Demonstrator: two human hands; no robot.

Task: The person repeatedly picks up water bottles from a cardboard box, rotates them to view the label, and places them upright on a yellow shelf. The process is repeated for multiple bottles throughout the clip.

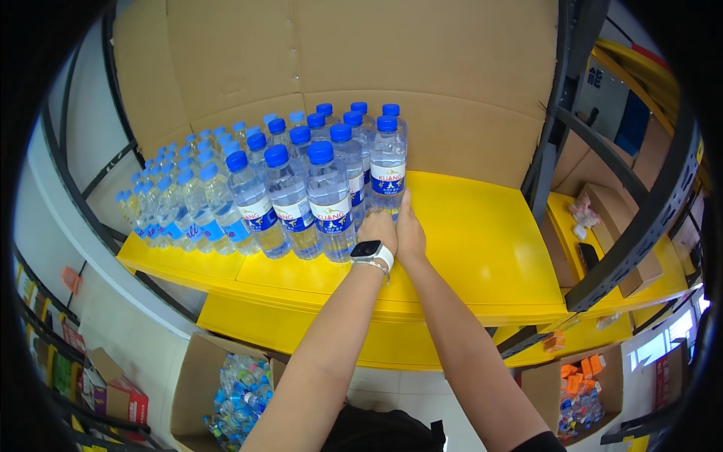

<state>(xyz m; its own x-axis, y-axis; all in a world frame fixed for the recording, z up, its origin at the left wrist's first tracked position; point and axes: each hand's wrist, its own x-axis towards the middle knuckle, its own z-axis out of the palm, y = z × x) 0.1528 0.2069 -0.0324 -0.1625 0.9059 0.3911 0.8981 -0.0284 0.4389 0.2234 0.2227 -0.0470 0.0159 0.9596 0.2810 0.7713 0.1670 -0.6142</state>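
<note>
Rows of clear plastic water bottles with dark blue caps, one of them a front bottle, stand upright on a yellow metal shelf. To their left are more bottles with lighter blue caps. My left hand, with a white smartwatch and a bracelet at the wrist, is at the base of the rightmost bottle, its fingers partly hidden. My right hand lies against the lower right side of that bottle, fingers extended. Whether either hand grips it cannot be told.
A cardboard panel backs the shelf, between dark metal posts. Below left, a cardboard box holds empty bottles; below right, another box holds orange packets and bottles. A phone lies on the right-hand shelf.
</note>
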